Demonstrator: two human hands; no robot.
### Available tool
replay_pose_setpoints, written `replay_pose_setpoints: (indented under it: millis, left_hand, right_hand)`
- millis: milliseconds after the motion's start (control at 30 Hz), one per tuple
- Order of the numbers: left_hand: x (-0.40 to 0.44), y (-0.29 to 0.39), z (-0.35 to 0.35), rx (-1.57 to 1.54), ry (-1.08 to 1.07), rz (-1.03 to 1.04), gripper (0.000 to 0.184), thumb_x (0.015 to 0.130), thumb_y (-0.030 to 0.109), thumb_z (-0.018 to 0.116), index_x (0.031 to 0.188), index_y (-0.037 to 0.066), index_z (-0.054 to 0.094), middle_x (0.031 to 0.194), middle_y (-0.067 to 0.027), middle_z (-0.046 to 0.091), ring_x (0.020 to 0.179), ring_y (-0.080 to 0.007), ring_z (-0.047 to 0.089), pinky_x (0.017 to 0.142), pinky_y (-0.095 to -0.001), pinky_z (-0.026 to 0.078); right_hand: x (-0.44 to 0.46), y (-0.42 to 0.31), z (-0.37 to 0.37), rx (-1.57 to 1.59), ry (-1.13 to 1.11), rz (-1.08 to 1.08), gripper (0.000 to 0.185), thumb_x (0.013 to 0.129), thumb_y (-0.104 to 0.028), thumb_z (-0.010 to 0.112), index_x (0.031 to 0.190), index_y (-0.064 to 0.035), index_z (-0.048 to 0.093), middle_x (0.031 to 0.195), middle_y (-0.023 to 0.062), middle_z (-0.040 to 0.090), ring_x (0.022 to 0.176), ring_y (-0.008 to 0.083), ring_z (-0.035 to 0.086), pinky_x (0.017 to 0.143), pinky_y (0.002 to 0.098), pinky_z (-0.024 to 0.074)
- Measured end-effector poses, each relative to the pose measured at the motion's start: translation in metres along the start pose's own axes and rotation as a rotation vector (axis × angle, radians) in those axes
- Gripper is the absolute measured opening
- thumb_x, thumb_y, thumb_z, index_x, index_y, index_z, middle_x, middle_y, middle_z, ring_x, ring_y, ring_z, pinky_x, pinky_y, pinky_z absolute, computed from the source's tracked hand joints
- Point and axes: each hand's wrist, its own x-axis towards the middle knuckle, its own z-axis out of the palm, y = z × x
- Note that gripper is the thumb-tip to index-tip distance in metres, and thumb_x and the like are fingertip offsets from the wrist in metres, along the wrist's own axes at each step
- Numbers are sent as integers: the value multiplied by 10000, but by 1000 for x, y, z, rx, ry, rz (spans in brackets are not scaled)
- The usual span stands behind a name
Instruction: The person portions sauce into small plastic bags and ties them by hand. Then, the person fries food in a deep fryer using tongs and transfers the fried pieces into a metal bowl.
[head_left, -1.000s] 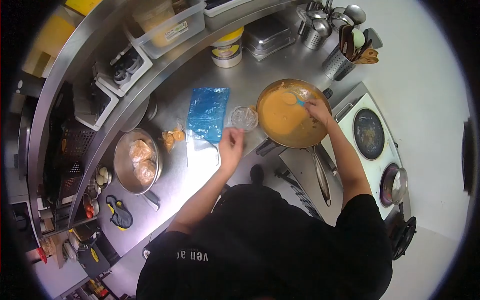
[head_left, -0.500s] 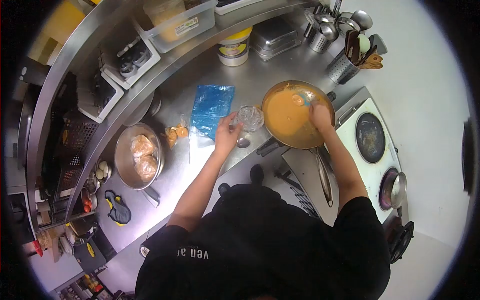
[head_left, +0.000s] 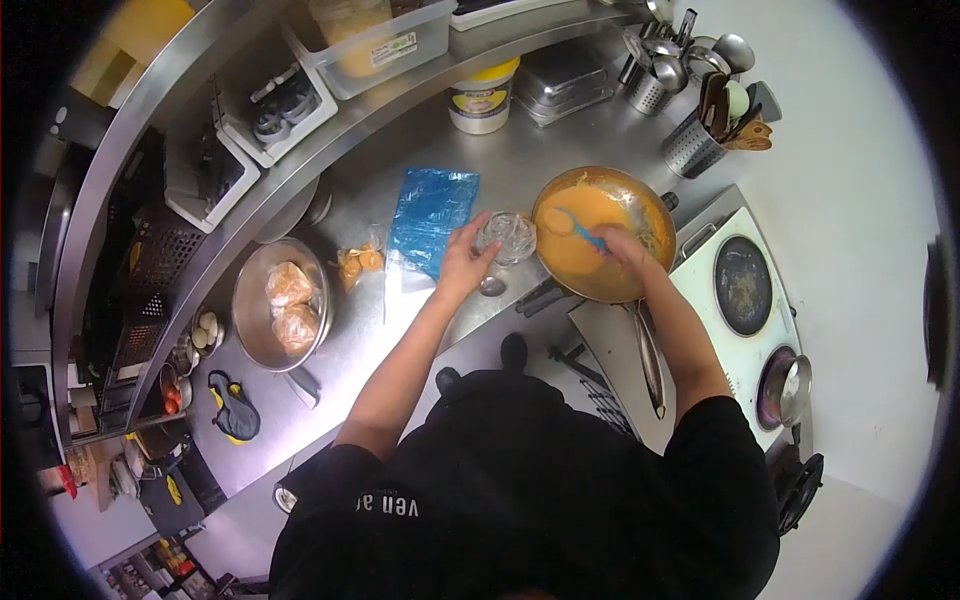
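Observation:
My right hand [head_left: 625, 250] is closed on the blue handle of a spoon [head_left: 560, 222], whose bowl is in the orange sauce of a large pan [head_left: 600, 285]. At the left rim of a small bowl lined with clear plastic [head_left: 512, 238] is my left hand [head_left: 468, 252], thumb and fingers apart at its edge. A blue plastic bag [head_left: 435, 208] lies just behind that hand. A small metal spoon [head_left: 492, 286] rests on the counter below the lined bowl.
Wrapped orange portions sit in a metal bowl [head_left: 250, 340] at the left, near small orange bags [head_left: 358, 262]. A yellow-lidded tub [head_left: 482, 100] and utensil holder [head_left: 692, 150] stand behind. Hot plates [head_left: 743, 285] are on the right.
My left hand has moved up to the lined bowl's edge. My right hand has shifted the blue-handled spoon down and left through the sauce. The camera view has moved slightly.

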Motion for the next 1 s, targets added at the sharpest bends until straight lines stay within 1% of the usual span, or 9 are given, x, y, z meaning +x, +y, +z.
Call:
replay_pose_setpoints:
  millis: [167,333,367,433,633,733,800,933,1000]
  left_hand:
    - [10,-7,1,-37,-82,-72,664,767,308,761,1359,168,495,1149,-161,541,718,-185,571,724,-316,501]
    - [12,-5,1,85,-164,-87,822,690,403,805,1390,157,451,1263,-205,483,1012,-299,578,875,-354,480]
    - [12,-7,2,83,-165,-87,822,690,403,805,1390,157,451,1263,-205,483,1012,-299,578,875,-354,480]
    - [10,3,-2,86,-213,-128,917,647,428,829,1409,133,412,1307,-226,447,1157,-349,516,948,-372,452]
    - [6,5,-1,199,-215,-59,1102,588,458,854,1453,82,283,1361,-240,394,1248,-382,441,1009,-408,413]
    - [5,2,1,199,-184,-2,1128,574,446,864,1453,75,262,1360,-244,391,1243,-396,441,1013,-417,410]
    - [3,2,3,197,-170,5,1122,569,437,867,1445,69,269,1355,-239,397,1240,-394,443,1011,-418,412]
    - [2,7,3,236,-167,14,1074,571,409,869,1415,61,301,1335,-220,420,1223,-382,462,998,-415,424]
    - [1,5,5,224,-156,26,1053,580,407,868,1400,41,318,1326,-227,436,1217,-380,470,1000,-410,423]
  right_hand:
    - [1,1,-11,59,-52,-46,224,890,-254,532,825,-65,634,705,15,572,627,110,505,558,263,391]
    - [-6,-1,-14,27,-20,-85,217,889,-242,528,817,-66,633,690,7,567,626,101,501,566,253,392]
    - [-8,-1,-15,15,5,-94,217,886,-245,533,816,-65,632,693,4,567,628,97,501,563,246,389]
    - [-15,-7,-15,-2,28,-105,216,883,-247,539,816,-63,631,697,2,567,630,94,501,560,240,387]
    - [-47,-30,-3,-31,44,-141,182,861,-236,604,842,-60,645,698,-19,555,647,87,502,575,225,386]
    - [-59,-38,15,-17,37,-259,202,831,-219,655,928,-43,678,708,3,592,613,89,519,533,242,403]
    - [-70,-47,33,-263,134,-427,229,838,-252,655,943,-49,678,727,43,623,642,135,576,563,285,444]
    - [-100,-67,79,-528,288,-502,203,848,-232,640,942,-57,678,775,101,652,677,212,624,619,346,482]
    - [-93,-54,94,-656,461,-907,148,847,-156,611,932,-45,661,801,134,637,725,266,633,655,383,501]
